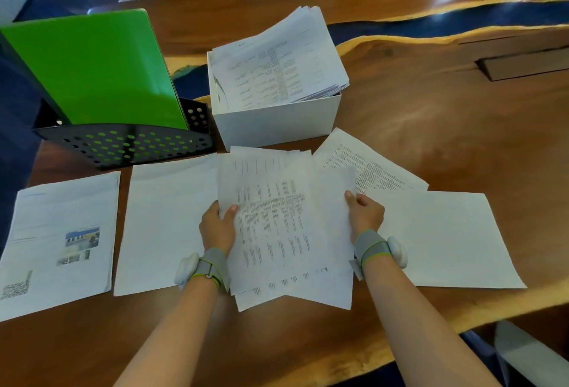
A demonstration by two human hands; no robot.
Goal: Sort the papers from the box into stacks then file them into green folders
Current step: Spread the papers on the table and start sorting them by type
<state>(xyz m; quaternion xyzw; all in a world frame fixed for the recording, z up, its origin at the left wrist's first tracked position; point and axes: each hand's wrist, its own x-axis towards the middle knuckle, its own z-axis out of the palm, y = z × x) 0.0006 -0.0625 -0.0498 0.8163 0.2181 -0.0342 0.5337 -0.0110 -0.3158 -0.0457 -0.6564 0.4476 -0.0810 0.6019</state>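
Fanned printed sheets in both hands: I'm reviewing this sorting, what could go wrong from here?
The fanned white printed sheets, held only at their side edges by the left hand and right hand, could slip and mix into the white paper stacks beneath. The paper pile overhanging the white cardboard box might slide out.

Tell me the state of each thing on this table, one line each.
White box, open, heaped with papers.
Green folders, closed, standing in black rack.
Fanned sheets, held in both hands.
Left hand, grips sheets' left edge.
Right hand, grips sheets' right edge.
Sorted stacks, lying flat.
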